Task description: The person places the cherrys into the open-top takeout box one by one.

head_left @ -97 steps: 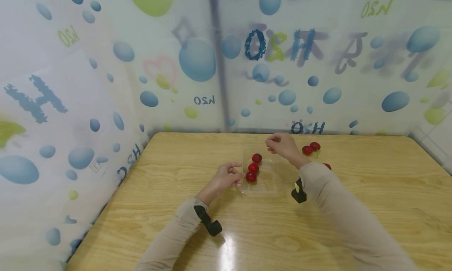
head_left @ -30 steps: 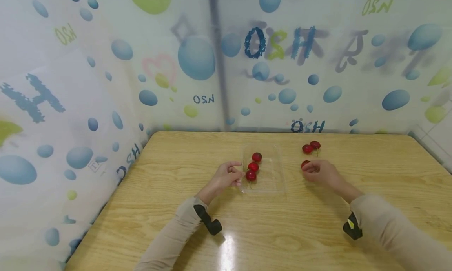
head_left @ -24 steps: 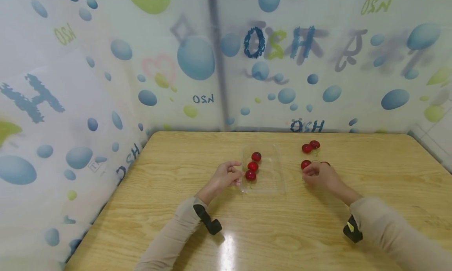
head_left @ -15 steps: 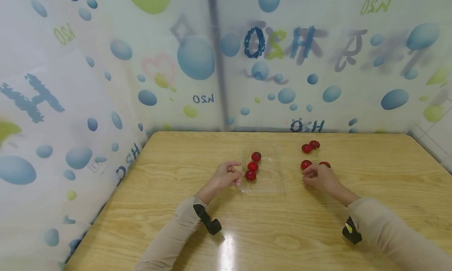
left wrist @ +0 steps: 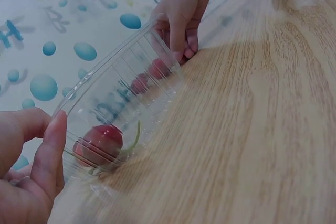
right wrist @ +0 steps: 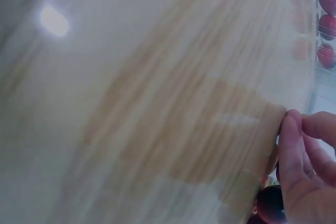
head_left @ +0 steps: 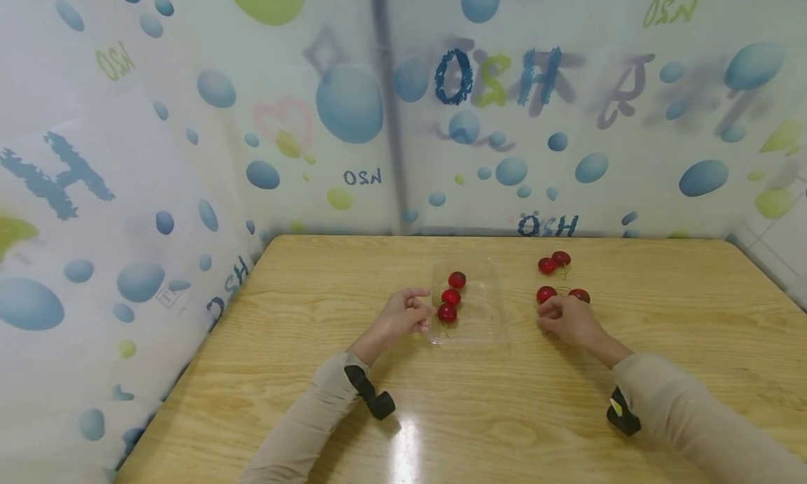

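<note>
My left hand [head_left: 403, 312] pinches the near-left wall of a clear plastic container [head_left: 488, 326]; in the left wrist view its thumb and forefinger meet at the container's rim [left wrist: 84, 81]. Three red cherries lie in a row along the container's left side, the middle one [head_left: 450, 298] touching its neighbour. On the table to the right, my right hand [head_left: 570, 319] is low beside a cherry [head_left: 546, 295], with a second cherry [head_left: 579, 296] partly behind it. Its thumb and fingertips [right wrist: 290, 121] are drawn together; I cannot tell whether they pinch anything.
Two more cherries [head_left: 554, 262] with green stems lie farther back on the wooden table [head_left: 353, 274]. A patterned curtain [head_left: 302, 155] borders the table's back and left sides. Black wrist cameras hang at both cuffs, including the left one [head_left: 372, 393].
My right hand has moved from above the container to the cherries at right, then shifted slightly left, uncovering the second cherry. My left hand has stayed at the container.
</note>
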### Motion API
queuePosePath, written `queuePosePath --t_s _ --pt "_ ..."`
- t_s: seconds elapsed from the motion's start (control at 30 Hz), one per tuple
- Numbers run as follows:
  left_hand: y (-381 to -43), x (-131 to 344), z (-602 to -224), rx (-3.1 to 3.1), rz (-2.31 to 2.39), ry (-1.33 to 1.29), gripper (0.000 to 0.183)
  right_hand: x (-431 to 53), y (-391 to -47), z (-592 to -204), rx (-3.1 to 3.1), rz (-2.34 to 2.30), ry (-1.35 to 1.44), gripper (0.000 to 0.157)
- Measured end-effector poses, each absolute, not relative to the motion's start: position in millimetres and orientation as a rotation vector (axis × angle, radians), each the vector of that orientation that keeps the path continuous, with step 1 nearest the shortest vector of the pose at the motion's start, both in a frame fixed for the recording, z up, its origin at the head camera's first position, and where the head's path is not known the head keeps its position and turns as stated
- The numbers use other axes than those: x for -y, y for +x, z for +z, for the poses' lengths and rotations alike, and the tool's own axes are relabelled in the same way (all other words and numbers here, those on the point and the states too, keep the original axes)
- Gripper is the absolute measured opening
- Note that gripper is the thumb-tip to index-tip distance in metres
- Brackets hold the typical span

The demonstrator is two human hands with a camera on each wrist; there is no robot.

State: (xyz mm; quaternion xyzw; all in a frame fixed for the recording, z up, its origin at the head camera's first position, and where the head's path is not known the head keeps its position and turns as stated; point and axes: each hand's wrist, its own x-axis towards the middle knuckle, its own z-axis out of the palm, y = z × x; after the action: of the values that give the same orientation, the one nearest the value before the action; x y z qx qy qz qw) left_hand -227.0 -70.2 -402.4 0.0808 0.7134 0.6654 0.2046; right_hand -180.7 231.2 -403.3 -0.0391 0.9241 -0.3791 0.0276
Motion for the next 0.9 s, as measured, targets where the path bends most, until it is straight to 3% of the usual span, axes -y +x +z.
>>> queuePosePath --t_s 0.9 --pt "-227.2 69.5 -402.3 -1.994 1.85 0.208 0.043 -228.3 -180.1 -399.2 -2.889 -1.17 -0.136 0.01"
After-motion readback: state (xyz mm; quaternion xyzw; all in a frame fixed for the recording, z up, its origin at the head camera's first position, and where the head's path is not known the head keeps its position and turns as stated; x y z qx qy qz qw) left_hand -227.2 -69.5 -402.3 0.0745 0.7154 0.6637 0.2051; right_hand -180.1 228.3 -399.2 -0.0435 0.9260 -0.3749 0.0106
